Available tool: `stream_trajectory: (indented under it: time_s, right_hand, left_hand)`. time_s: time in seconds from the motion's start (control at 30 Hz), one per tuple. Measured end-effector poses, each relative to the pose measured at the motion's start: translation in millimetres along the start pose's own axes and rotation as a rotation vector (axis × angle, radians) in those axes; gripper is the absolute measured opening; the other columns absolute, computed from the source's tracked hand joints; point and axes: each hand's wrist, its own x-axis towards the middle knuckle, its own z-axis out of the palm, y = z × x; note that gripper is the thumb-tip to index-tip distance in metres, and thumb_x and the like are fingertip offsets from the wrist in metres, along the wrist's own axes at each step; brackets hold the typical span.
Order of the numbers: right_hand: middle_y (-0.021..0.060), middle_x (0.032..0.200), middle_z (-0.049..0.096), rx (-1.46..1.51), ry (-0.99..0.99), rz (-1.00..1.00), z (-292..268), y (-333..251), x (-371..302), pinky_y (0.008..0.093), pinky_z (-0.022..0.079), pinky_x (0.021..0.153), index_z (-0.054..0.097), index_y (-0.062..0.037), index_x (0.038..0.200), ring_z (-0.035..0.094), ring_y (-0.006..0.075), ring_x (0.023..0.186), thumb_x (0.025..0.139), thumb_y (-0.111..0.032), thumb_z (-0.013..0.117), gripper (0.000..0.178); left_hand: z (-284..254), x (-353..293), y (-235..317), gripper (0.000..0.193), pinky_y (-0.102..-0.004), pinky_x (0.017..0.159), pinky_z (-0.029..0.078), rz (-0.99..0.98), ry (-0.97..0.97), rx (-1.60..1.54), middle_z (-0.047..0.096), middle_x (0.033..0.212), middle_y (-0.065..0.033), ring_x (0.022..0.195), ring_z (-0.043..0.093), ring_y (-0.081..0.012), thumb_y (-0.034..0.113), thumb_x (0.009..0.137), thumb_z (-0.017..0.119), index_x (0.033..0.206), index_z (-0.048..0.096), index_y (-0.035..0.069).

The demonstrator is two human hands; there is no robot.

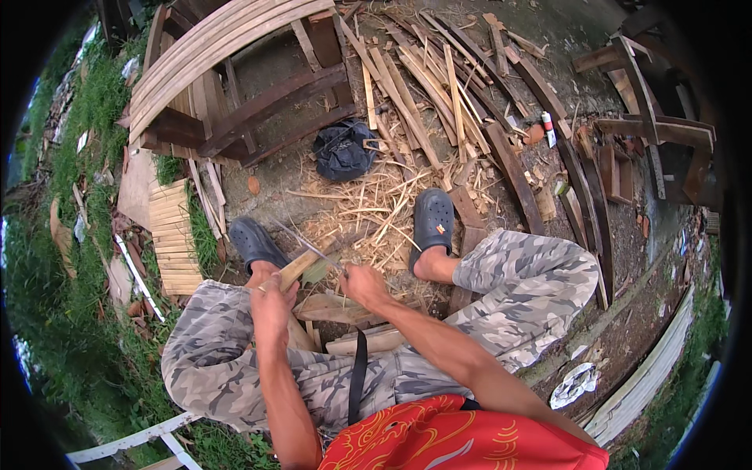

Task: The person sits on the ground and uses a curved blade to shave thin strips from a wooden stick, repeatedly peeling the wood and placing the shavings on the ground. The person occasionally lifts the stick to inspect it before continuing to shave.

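Right hand (363, 286) closed; near end of thin blade (296, 236) hidden in the fist. Left hand (270, 301) covers near end of wood strip (301, 266). Crumpled black item (343, 153): kind unclear. Slatted wooden frame (223, 39) cut by top edge, red shirt (439, 442) by lower.

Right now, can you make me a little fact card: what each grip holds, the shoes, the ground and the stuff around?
Left grip: closed around a piece of wood
Right grip: closed on a thin, long thing, perhaps a blade
Shoes: left clog and right clog, both dark
Ground: pale shavings
Past the shavings: a dark, crumpled thing
Upper left: wooden bench, slatted top
Top middle: loose wood strips
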Motion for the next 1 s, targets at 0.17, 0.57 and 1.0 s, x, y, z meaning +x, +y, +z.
stream_trajectory:
  time_s: [0.17,0.57,1.0]
  right_hand:
    - [0.0241,0.073,0.068,0.074,-0.034,-0.100,-5.2,-1.8,0.0,0.0535,0.055,0.068,0.068,-0.0029,0.096,0.068,0.0439,0.070,0.087,-0.030,0.063,0.028]
    - [0.0249,0.076,0.069,-0.013,-0.049,0.086,-0.1,17.2,11.8,0.0524,0.056,0.071,0.068,0.0006,0.096,0.069,0.0434,0.076,0.089,-0.028,0.062,0.030]
    - [0.0255,0.082,0.070,0.046,-0.090,0.078,19.2,29.1,15.5,0.0515,0.056,0.071,0.068,0.0006,0.092,0.070,0.0420,0.080,0.089,-0.029,0.060,0.030]
  left_hand:
    - [3.8,2.7,-1.0,0.040,-0.0367,0.090,0.052,0.000,0.007,0.009,0.067,0.115,-0.0157,0.100,0.070,-0.0257,0.026,0.103,0.041,0.123,0.059,-0.002]
    - [17.4,12.9,12.3,0.037,-0.0392,0.081,0.059,0.089,-0.030,0.007,0.062,0.109,-0.0260,0.100,0.068,-0.0336,0.021,0.101,0.047,0.113,0.049,-0.013]
    - [24.3,14.8,17.0,0.040,-0.0382,0.072,0.059,0.077,0.014,0.013,0.062,0.108,-0.0277,0.101,0.068,-0.0351,0.022,0.101,0.048,0.116,0.047,-0.015]
